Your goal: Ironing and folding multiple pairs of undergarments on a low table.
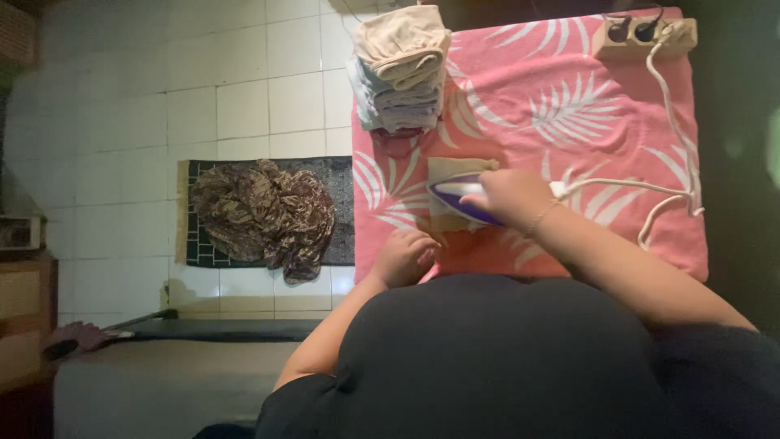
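- Currently your right hand [510,197] is clenched around the handle of the iron [457,199], which sits on a small beige cloth [455,168] near the middle of the pink pad [569,122].
- Your left hand [404,258] grips nothing; it rests with curled fingers on the pad's near left corner, close beside the cloth but not touching it.
- White cord [674,138] runs from the iron along the pad's right edge to a power strip [643,36] at the far right corner.
- Folded stack [400,69] stands at the far left corner.
- Patterned brown fabric [264,215] lies heaped on a dark mat [341,175] on the tiled floor, left of the pad.
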